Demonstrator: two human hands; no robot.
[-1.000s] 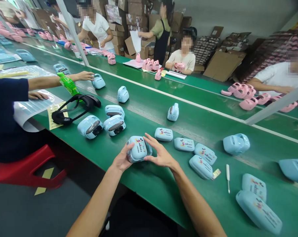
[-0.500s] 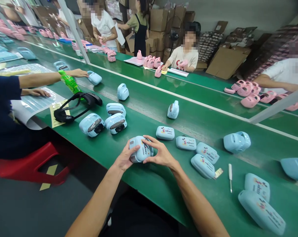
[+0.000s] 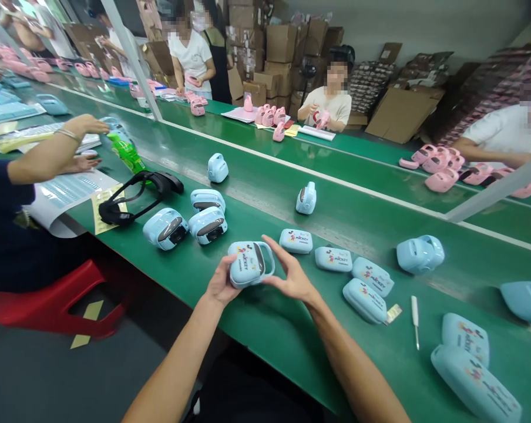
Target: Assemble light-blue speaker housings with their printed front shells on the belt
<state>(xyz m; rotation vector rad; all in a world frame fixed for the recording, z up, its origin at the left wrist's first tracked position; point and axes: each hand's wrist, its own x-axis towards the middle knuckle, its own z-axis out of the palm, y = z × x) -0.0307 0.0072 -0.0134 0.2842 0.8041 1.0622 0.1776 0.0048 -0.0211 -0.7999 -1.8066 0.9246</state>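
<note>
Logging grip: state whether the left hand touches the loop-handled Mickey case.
Touching: the head view shows the left hand cupping the Mickey case, thumb over its edge.

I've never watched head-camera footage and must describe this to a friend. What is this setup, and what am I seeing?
There is no robot here: the two bare hands belong to the person wearing the camera on their head. All the pictures come from that camera, looking forward and down.

The left hand holds a gadget, blue with a Mickey print. The right hand is open around its looped handle; whether it touches is hard to tell.

On the green table, similar blue gadgets and a black headset lie to the left. To the right are blue printed pieces and a screwdriver.

The hand at far left is a co-worker's.
</note>
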